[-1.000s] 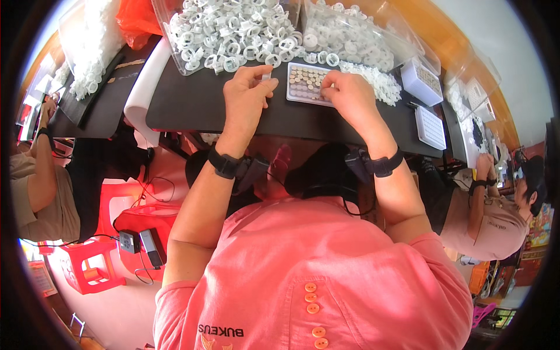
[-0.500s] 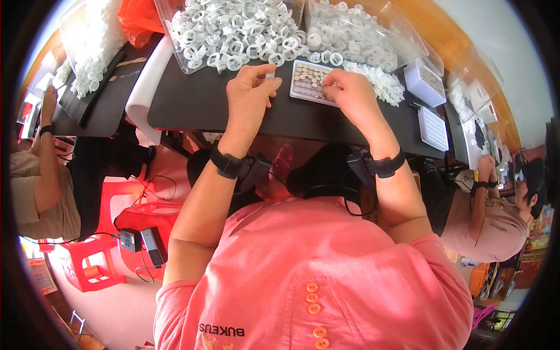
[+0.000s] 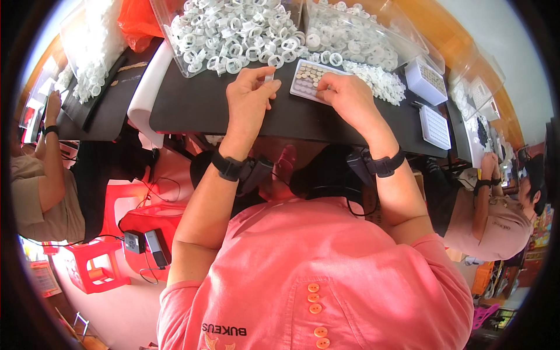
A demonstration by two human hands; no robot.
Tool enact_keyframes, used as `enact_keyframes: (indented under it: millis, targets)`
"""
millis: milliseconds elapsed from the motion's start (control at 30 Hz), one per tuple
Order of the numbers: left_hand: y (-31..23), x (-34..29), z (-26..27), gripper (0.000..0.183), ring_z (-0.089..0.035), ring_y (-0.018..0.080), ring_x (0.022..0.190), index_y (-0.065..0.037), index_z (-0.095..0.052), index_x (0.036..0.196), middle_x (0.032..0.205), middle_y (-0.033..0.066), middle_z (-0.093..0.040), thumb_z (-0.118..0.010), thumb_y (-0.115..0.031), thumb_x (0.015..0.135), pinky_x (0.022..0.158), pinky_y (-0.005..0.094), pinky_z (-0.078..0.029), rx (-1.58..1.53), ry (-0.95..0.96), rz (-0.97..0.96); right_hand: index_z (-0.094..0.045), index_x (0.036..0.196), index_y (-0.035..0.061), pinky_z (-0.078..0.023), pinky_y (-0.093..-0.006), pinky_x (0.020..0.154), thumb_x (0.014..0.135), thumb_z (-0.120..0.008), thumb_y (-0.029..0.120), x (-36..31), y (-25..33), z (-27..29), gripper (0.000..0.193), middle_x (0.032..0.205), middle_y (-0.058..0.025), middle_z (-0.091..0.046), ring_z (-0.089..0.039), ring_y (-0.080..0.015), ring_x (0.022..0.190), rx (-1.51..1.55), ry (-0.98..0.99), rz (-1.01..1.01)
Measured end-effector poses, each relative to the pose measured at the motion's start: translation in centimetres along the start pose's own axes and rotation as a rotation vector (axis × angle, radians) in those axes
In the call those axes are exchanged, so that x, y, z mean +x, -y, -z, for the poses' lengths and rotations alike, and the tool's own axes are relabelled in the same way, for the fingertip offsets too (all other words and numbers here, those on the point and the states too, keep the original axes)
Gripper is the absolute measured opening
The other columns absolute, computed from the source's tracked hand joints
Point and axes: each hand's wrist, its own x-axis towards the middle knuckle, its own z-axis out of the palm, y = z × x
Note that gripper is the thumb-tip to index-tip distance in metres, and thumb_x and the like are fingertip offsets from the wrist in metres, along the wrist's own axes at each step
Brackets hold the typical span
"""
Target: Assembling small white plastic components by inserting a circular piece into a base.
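My left hand [image 3: 249,96] is raised over the black table, thumb and forefinger pinching a small translucent white plastic piece [image 3: 269,77]. To its right lies a shallow white tray [image 3: 303,91] with round hollows. Several small pale round discs [image 3: 309,71] sit in its far rows. My right hand [image 3: 345,93] reaches over the tray's right side with thumb and fingertips closed together at the near rows. Whatever is between those fingertips is hidden.
Beyond my hands stand clear bins of white plastic rings [image 3: 233,35] and round caps [image 3: 350,38]. A heap of small white parts [image 3: 379,81], a deep white box [image 3: 426,81] and another white tray [image 3: 435,126] lie right. People work at both sides.
My right hand has shifted slightly left and nearer to me over the tray. My left hand keeps its pinch in nearly the same spot.
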Motion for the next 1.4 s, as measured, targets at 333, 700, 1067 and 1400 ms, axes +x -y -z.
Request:
enact_keyframes:
  millis: [333, 700, 1067, 1400]
  targets:
    - [-0.1, -0.3, -0.1, 0.027, -0.056, 0.007, 0.071, -0.003, -0.072, 0.111, 0.088, -0.0003, -0.059, -0.071, -0.002, 0.084, 0.057, 0.0226, -0.041, 0.221, 0.213, -0.184, -0.07, 0.093, 0.0175, -0.046, -0.0416, 0.065, 0.081, -0.07, 0.02, -0.4, -0.5, 0.3, 0.013, 0.073, -0.0117, -0.066, -0.064, -0.0317, 0.073, 0.048, 0.049, 0.117]
    - [-0.7, -1.6, -1.9, 0.028, -0.06, 0.0269, 0.074, -0.004, -0.07, 0.107, 0.09, 0.0096, -0.056, -0.073, -0.011, 0.081, 0.067, 0.0377, -0.046, 0.817, 0.293, -0.477, -0.067, 0.094, 0.0127, -0.047, -0.0408, 0.065, 0.08, -0.072, 0.018, 0.4, -1.1, 0.7, 0.015, 0.074, -0.0116, -0.066, -0.065, -0.0311, 0.072, 0.053, 0.11, 0.128]
    - [-0.6, -1.7, -1.7, 0.028, -0.058, 0.0256, 0.07, -0.002, -0.069, 0.106, 0.088, 0.0097, -0.055, -0.073, -0.011, 0.08, 0.065, 0.0366, -0.046, 0.765, 0.308, -0.458, -0.07, 0.091, 0.0116, -0.05, -0.0423, 0.066, 0.081, -0.067, 0.013, -0.9, -2.2, 2.0, 0.011, 0.078, -0.0132, -0.069, -0.066, -0.0333, 0.073, 0.288, -0.072, -0.083]
    - [-0.8, -1.8, -1.7, 0.028, -0.055, 0.0228, 0.065, 0.0, -0.069, 0.105, 0.086, 0.0095, -0.054, -0.074, -0.009, 0.079, 0.062, 0.0344, -0.045, 0.722, 0.337, -0.443, -0.07, 0.091, 0.0137, -0.049, -0.0434, 0.067, 0.082, -0.065, 0.014, -0.9, -2.1, 1.3, 0.011, 0.076, -0.0123, -0.068, -0.066, -0.0332, 0.075, 0.002, -0.068, 0.033]
